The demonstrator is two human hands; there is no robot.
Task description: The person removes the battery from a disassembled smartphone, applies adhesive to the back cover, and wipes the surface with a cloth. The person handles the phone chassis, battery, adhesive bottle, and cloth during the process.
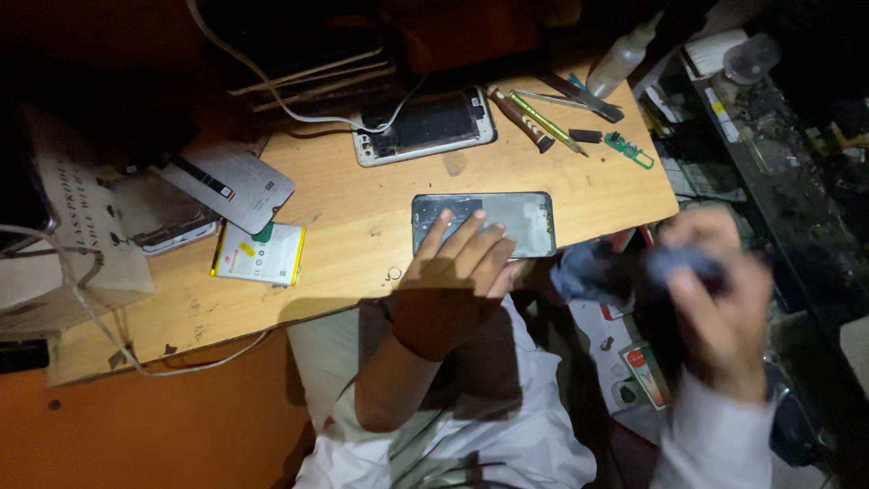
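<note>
The wooden table (362, 263) carries the phone panel (484, 223) near its front edge, long axis running left to right across you. Your left hand (450, 285) lies over the panel's near left part, fingers spread flat and pressing it down. Your right hand (715, 303) is well off to the right, past the table's edge, blurred, closed around a dark blue cloth (597, 272). The panel lies left of that hand.
</note>
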